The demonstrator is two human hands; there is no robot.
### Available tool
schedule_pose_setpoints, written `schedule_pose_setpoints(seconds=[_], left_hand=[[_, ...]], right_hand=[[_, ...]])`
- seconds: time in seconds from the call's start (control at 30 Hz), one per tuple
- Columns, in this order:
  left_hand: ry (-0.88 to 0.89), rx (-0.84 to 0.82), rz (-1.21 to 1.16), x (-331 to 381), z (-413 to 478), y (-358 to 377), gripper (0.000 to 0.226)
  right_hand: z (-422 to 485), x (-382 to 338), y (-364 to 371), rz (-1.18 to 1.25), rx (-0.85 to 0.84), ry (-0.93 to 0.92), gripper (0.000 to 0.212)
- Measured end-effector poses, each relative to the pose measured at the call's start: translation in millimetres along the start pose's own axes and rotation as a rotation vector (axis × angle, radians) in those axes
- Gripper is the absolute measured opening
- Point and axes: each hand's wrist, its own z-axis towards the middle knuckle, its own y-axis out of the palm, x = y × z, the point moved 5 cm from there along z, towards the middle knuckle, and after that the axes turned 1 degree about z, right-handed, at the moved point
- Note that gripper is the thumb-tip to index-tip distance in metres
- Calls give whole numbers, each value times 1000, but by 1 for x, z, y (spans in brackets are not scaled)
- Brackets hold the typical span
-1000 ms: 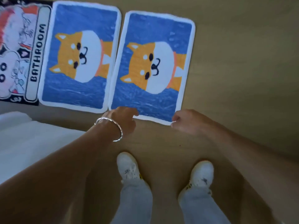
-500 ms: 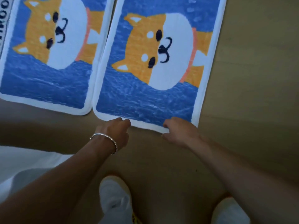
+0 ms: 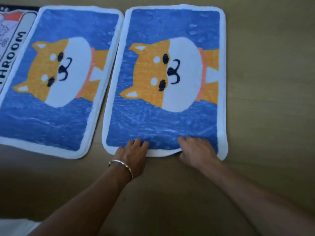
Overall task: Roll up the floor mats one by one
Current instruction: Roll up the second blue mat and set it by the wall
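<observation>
Fingers [image 3: 137, 142] curl over the near white border of the plush blue dog mat [image 3: 162, 124], with left hand [image 3: 132, 155] and right hand [image 3: 196, 151] both pinching that soft edge so it buckles up between them off the smooth wooden floor [image 3: 265, 82]. The shaggy, round-cornered mat otherwise lies flat, just beside its twin mat [image 3: 51, 126], and a metal bangle [image 3: 121, 165] circles the left wrist.

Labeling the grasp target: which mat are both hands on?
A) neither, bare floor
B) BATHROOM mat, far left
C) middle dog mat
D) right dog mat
D: the left hand and right hand both grip the near edge of the right dog mat, which lifts slightly between them.
</observation>
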Motion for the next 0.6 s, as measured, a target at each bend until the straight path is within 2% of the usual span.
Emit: schedule_pose_setpoints(seconds=[0.1,0.27,0.47,0.6], left_hand=[[52,64,-4,16,33,-26,30],[240,-49,0,51,61,-40,28],[225,41,-104,47,59,-43,23],[210,125,-156,40,56,-37,23]], right_hand=[[4,49,-28,56,-20,60,14],[-12,96,-39,97,-76,49,8],[-29,110,-33,313,15,37,21],[-24,109,-29,327,42,25,7]])
